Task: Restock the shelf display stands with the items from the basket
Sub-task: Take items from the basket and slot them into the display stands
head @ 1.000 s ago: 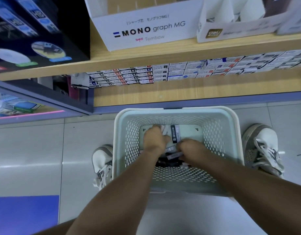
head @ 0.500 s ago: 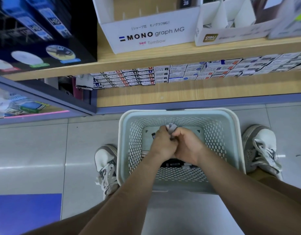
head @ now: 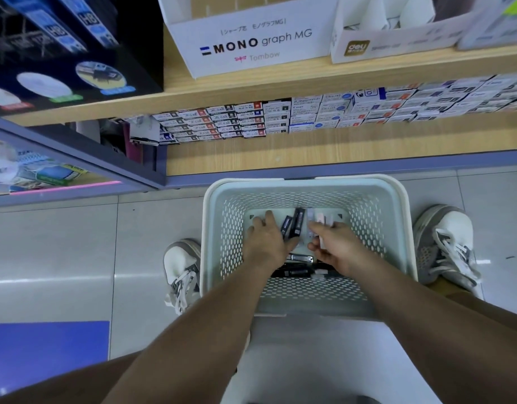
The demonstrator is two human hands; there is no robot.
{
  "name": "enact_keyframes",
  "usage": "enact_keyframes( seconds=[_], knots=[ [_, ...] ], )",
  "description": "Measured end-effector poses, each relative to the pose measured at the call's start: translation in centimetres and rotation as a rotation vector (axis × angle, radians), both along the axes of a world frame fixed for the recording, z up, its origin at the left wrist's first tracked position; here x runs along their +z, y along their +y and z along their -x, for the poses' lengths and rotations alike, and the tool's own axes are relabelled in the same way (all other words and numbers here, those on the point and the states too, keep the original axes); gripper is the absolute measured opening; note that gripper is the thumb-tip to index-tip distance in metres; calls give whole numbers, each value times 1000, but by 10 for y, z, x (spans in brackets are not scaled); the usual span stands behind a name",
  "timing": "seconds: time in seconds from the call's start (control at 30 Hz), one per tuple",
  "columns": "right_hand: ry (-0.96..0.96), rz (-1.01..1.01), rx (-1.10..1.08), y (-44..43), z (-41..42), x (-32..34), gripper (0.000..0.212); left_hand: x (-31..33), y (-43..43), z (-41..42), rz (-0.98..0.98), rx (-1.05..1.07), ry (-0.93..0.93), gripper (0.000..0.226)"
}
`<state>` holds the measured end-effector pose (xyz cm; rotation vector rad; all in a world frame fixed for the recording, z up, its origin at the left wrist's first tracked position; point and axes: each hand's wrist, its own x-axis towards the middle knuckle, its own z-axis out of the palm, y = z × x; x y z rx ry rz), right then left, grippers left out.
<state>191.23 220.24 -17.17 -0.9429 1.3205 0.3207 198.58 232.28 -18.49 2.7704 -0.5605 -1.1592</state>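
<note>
Pulled apart since half a second back, no longer clasped together. Spread flat on floor of basket (head: 231, 223): left hand (head: 266, 240), dark packs (head: 295, 225) just right of thumb. Pinching pale packs (head: 320, 221) toward far right: right hand (head: 336, 249). More packs loose underneath, near wall.

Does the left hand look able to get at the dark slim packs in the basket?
Probably yes. The left hand is down inside the basket, and the dark packs lie uncovered right beside its thumb. The right hand holds light packs on their other side.
</note>
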Motion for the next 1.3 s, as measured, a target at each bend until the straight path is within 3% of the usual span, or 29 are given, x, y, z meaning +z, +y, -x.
enact_keyframes(
  seconds=[0.17, 0.43, 0.6, 0.73, 0.87, 1.03, 1.1, 1.17, 1.3],
  knots=[
    [23, 74, -65, -7, 14, 2, 18, -11, -32, 15, 55, 91, -107, 63],
    [-1, -3, -158, -10, 16, 6, 11, -17, -39, 11, 76, 22, -64, 63],
    [-38, -47, -150, -8, 16, 10, 13, -11, -31, -3, 45, -94, -98, 25],
    [-77, -46, -141, -7, 18, 17, 14, -3, -16, -6, 174, 69, 34, 14],
    [-129, 5, -40, -3, 15, 36, 27, 31, -15, 1, 361, 106, 76, 17],
    [-192, 34, -5, 2, 1, 78, 46, 84, -12, 4, 416, -207, -123, 18],
    [-256, 0, -89, 5, -6, 100, 43, 107, -11, 3, 422, -261, -203, 18],
    [-347, -29, -186, 8, -14, 124, 26, 134, -11, 0, 438, -248, -265, 20],
    [-499, -133, -370, 11, -21, 170, 25, 195, -9, -11, 442, -227, -345, 22]
  ],
)
